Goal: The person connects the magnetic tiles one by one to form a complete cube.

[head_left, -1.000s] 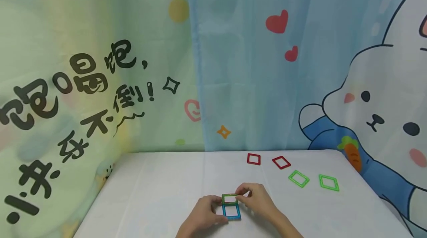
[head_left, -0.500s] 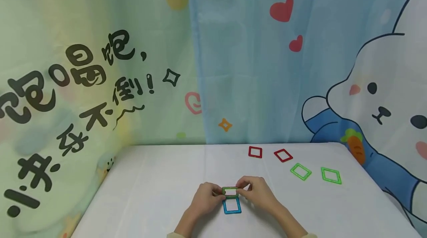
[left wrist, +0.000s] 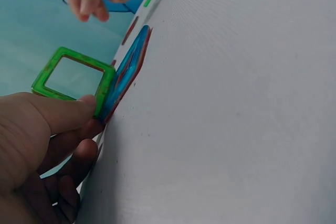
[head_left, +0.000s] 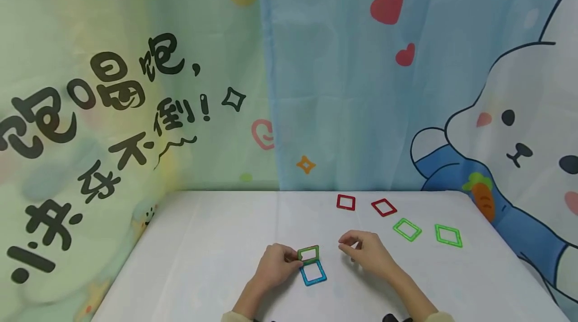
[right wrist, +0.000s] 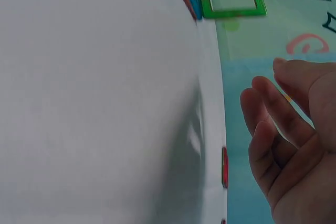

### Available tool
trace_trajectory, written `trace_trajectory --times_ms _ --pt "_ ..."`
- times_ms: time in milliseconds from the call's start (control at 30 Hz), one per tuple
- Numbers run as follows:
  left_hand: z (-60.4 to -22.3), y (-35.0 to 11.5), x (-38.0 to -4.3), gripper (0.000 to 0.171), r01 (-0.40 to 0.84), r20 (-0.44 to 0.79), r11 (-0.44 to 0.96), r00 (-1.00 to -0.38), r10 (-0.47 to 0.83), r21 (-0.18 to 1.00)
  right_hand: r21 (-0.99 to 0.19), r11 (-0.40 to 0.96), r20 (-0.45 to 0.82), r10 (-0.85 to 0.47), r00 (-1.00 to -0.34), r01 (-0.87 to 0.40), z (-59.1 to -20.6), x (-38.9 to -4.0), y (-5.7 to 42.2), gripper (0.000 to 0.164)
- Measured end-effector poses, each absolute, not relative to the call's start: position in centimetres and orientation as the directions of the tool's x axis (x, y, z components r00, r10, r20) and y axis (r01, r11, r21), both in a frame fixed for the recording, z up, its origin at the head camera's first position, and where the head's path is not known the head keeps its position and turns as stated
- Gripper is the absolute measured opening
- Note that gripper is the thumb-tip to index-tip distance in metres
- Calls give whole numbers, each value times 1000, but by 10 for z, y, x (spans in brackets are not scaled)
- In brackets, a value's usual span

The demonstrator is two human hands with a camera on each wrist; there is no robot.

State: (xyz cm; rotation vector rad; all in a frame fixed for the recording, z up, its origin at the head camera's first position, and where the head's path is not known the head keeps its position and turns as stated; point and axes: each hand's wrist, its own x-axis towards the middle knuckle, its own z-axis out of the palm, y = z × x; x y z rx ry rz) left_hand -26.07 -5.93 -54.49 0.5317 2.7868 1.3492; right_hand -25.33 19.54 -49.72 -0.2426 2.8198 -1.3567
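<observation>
My left hand (head_left: 276, 266) pinches a green square magnetic tile (left wrist: 107, 85), an open frame, at its lower corner between thumb and fingers. The green tile stands upright over the far edge of a blue square tile (head_left: 321, 271), their edges meeting. In the left wrist view the blue tile (left wrist: 140, 48) shows a red layer along its underside, close over the white table. To the right, my right hand (head_left: 369, 253) is held above the table, fingers loosely bent and thumb near the fingertips, with nothing in it. The right wrist view shows the gap between it and the green tile (right wrist: 233, 12).
Two red square tiles lie at the back of the white table (head_left: 217, 231), one of them a straight red square (head_left: 338, 201). Two light green tiles lie farther right, the outer green tile (head_left: 447, 227) nearest the right edge. A printed curtain (head_left: 343, 111) hangs behind.
My right hand has let go of the green tile and moved right, away from it. My left hand keeps its hold; the green and blue tiles have turned slightly. The head view has shifted.
</observation>
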Motion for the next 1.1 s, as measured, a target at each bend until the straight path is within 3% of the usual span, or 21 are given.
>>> trace_trajectory --times_ms 400,700,1100 --pt "-546 -68 -250 9 267 138 567 -956 260 780 -714 686 103 -92 -990 -138 -499 -276 254 11" --pt "-539 -69 -250 10 282 147 585 -952 268 760 -693 712 87 -71 -994 -111 -504 -313 258 16" --pt "-541 -59 -244 12 269 134 595 -956 261 758 -743 665 -56 44 -997 71 -510 -376 251 48"
